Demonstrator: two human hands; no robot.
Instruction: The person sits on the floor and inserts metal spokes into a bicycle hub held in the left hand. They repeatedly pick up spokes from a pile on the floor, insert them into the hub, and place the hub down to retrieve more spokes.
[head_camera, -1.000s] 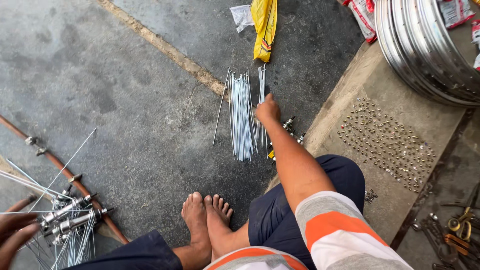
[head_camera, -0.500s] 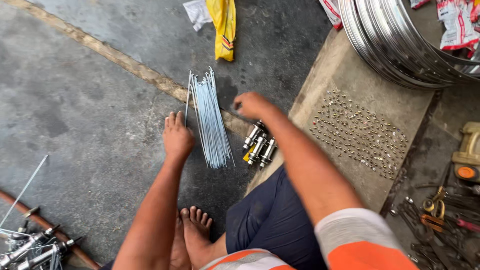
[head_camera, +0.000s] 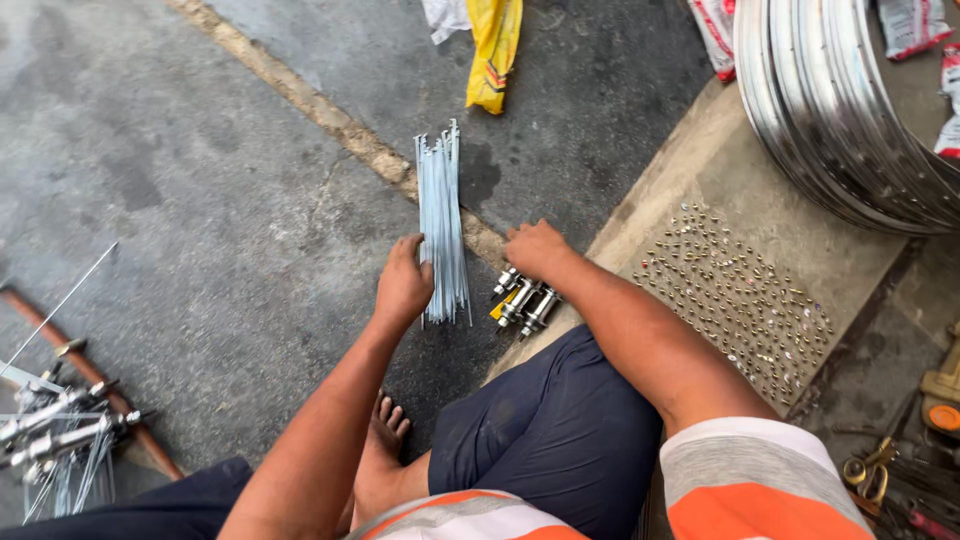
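Two hands worked one bundle of spokes (head_camera: 442, 225) lying on the concrete: left hand (head_camera: 404, 287) clasped its near end, right hand (head_camera: 535, 249) rested curled over axle hubs (head_camera: 522, 300) just beside, its grasp unclear. Step, seemingly: gathering spokes. Beyond the clasp: yellow packet (head_camera: 495, 50); far right, red-white packets (head_camera: 717, 30).

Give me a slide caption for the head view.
Left hand grips a spoke bundle; right hand rests beside metal hubs.

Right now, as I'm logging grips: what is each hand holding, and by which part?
The left hand grips the bundle of spokes near its lower end. The right hand rests by the hubs; any grip is unclear.
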